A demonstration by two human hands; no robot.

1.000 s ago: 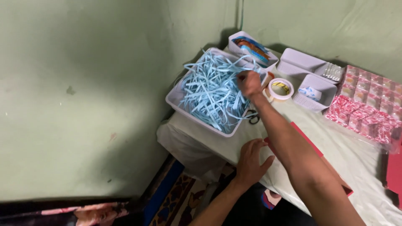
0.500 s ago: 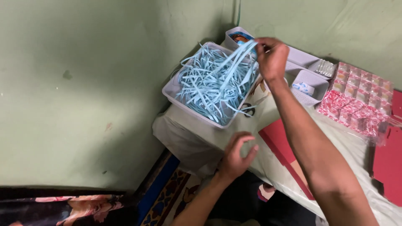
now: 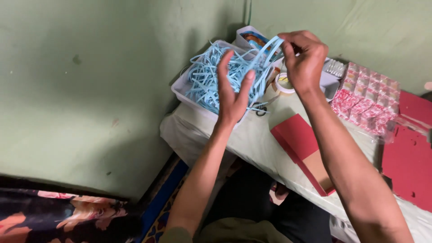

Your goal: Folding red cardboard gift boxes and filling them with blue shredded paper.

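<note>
A white tray (image 3: 179, 90) full of light blue paper strips (image 3: 204, 81) sits at the left end of a cloth-covered table. My right hand (image 3: 305, 60) is raised above the tray and pinches a bunch of the blue strips (image 3: 265, 58), which curve down toward the pile. My left hand (image 3: 233, 92) is lifted in front of the tray with fingers spread, touching the hanging strips from below.
A roll of tape (image 3: 284, 83) lies behind my right wrist. A red card folder (image 3: 299, 137) lies on the table (image 3: 252, 139), packs of pink wrapped items (image 3: 366, 101) and red sheets (image 3: 407, 148) at the right. Green walls stand close on the left and behind.
My left hand has risen from the table edge up to the strips. My right hand has lifted a bunch of strips out of the tray and drawn it closer.
</note>
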